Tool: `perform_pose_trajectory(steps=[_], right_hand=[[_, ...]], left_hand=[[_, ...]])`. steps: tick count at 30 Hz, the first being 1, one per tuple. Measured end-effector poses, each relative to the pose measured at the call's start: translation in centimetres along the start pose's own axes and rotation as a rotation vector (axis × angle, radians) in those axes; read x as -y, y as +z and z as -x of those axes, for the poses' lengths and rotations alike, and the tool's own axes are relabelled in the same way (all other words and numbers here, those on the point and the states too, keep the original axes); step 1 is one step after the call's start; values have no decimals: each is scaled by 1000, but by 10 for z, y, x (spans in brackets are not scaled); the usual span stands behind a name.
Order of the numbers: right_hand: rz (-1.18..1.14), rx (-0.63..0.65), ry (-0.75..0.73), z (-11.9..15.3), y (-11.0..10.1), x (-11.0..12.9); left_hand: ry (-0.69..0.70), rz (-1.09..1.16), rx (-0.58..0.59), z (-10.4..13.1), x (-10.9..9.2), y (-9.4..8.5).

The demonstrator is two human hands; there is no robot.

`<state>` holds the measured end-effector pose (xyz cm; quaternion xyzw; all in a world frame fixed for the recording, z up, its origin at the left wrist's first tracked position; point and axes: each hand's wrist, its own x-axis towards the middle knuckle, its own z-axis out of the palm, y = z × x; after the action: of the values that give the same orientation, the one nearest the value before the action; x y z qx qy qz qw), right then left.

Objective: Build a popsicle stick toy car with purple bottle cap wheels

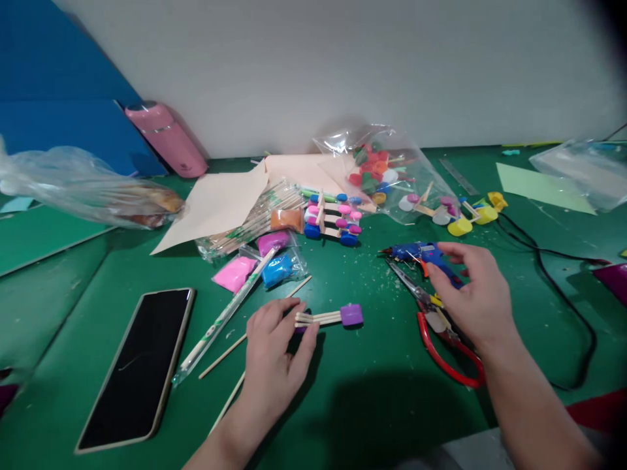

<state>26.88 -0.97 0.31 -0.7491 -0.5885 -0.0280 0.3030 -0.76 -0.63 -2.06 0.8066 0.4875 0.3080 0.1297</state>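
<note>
My left hand (278, 349) is closed on a small piece made of several short wooden sticks (326, 318) laid side by side. A purple foam-like block (351, 315) caps its right end, and another bit of purple shows partly hidden under my fingers. My right hand (473, 294) curls around the rear and handle of a blue hot glue gun (416, 251), thumb on the near side by the orange trigger. The gun's tip points left. Just beneath it lie scissors or pliers with red handles (453, 372), partly covered by my hand.
A phone (137, 365) lies at left, near loose sticks (223, 356) and clay packets (234, 273). Behind are a stick bundle (235, 228), a colourful stick model (333, 219), a bag of coloured pieces (377, 170) and a pink bottle (169, 140). A black cord (585, 326) curves at right.
</note>
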Motion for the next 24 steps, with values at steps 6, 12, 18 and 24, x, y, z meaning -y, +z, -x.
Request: perform_pose_trajectory(steps=[6, 12, 18, 24], right_hand=[[-413, 385, -273, 19, 11, 72], [-415, 578, -360, 32, 26, 98], [-305, 622, -396, 33, 30, 104], [-259, 632, -432, 35, 31, 105]], left_hand=[[-97, 43, -37, -5, -6, 2], [-101, 34, -37, -3, -6, 1], [-92, 59, -41, -2, -7, 1], [-98, 112, -28, -2, -9, 0]])
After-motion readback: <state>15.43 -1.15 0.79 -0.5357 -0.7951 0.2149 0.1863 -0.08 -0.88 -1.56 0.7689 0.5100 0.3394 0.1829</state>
